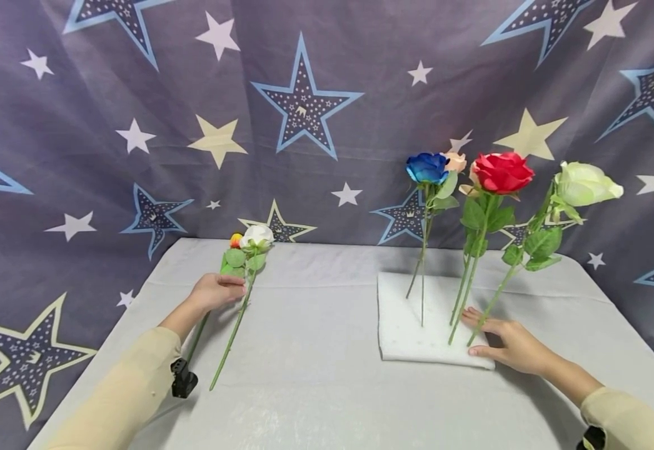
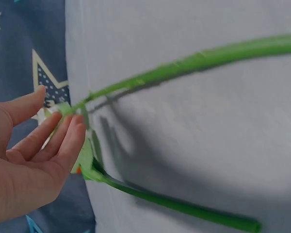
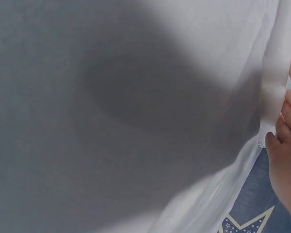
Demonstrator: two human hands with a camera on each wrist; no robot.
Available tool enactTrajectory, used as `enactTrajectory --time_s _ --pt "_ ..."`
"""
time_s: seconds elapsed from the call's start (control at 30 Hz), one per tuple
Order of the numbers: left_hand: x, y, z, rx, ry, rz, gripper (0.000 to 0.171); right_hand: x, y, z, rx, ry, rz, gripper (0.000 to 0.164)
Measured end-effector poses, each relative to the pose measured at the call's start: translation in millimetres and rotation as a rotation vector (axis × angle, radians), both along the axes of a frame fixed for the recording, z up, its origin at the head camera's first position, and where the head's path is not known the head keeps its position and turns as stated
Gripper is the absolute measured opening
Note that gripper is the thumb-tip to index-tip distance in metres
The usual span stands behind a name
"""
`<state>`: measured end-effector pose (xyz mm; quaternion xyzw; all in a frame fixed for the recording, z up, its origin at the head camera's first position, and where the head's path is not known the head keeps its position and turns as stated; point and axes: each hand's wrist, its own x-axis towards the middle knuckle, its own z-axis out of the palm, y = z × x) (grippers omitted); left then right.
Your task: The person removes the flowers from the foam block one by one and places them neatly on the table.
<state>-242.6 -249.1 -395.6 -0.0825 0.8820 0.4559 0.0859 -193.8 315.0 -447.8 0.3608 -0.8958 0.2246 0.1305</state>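
Note:
My left hand (image 1: 220, 292) reaches to an artificial white rose (image 1: 256, 237) lying on the table at the left. Its relaxed fingers are right at the stem (image 2: 194, 62), with the thumb held apart in the left wrist view. Beside that rose lies an orange-yellow flower (image 1: 236, 240), partly hidden by leaves and the hand. On the right, my right hand (image 1: 509, 342) rests at the right side of a white foam block (image 1: 400, 337), fingers extended. Standing in the block are a blue rose (image 1: 427, 168), a red rose (image 1: 503, 173), a leaning pale green rose (image 1: 586, 184) and peach blooms (image 1: 455, 162) behind.
A grey-white cloth covers the table (image 1: 310, 375). Behind it hangs a dark curtain (image 1: 361, 37) printed with stars. The tall stems rise close to the right hand, and the pale green rose leans out to the right.

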Motion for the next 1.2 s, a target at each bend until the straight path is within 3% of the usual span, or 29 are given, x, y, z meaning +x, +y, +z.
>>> enactTrajectory --time_s 0.13,0.5,1.0,1.2 --pt "-0.1 9 8.2 0.005 0.013 -0.010 0.047 -0.2 0 -0.7 -0.006 -0.016 -0.005 0.058" --pt "-6.5 43 18.2 0.224 0.031 -0.077 0.047 -0.1 0 -0.1 -0.014 0.004 0.011 0.059" --pt "-14.1 104 25.5 0.315 0.048 -0.138 0.041 0.9 0 -0.7 -0.012 -0.023 -0.014 0.059" --pt "-16.6 126 28.9 0.353 0.040 -0.165 0.038 0.7 -1 0.9 -0.006 0.004 0.004 0.059"
